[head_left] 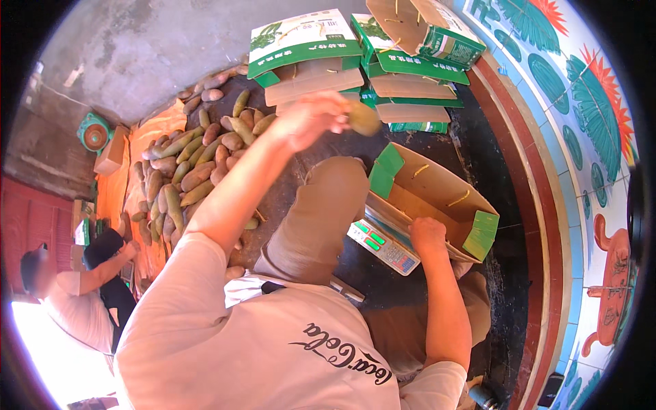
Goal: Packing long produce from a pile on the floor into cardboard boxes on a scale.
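Note:
My left hand is raised over the floor with a green radish at its closed fingertips, both a little blurred. Below and to the right, an open cardboard box with green end flaps and yellow cord handles rests on a digital scale. The scale's display glows green. My right hand is closed on the box's near edge; its fingertips are hidden. A large heap of long radishes, green to brownish, lies to the left of my knee.
Green and white cartons are stacked at the far side, with an open carton on top. A painted tile wall runs along the right. At left, another person sits beside the heap. A green dial scale stands at the far left.

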The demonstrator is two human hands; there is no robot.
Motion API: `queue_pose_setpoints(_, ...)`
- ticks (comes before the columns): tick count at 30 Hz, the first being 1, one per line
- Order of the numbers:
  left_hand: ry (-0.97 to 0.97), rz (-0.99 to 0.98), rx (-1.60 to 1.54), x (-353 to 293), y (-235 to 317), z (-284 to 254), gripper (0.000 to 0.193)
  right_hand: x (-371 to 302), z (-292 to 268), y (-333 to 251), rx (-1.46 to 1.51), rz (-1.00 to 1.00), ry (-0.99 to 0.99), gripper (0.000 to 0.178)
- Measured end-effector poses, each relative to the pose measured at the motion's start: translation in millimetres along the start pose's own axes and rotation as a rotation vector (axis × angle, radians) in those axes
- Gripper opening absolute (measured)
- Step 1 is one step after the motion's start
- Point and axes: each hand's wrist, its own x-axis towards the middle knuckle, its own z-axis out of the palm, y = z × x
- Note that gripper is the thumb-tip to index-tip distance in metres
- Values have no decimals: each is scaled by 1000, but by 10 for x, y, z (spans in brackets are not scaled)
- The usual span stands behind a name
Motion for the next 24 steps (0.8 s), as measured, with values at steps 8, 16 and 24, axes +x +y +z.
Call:
queue_pose_setpoints(8,-25,-373,130,416,-796,945,11,20,227,131,-75,-83,192,16)
queue_pose_setpoints(16,-147,-419,265,476,-1201,1212,17,-52,-37,61,10,-5,96,21)
queue_pose_setpoints(24,-64,-72,266,120,-494,850,21,-57,8,102,-24,-35,124,23)
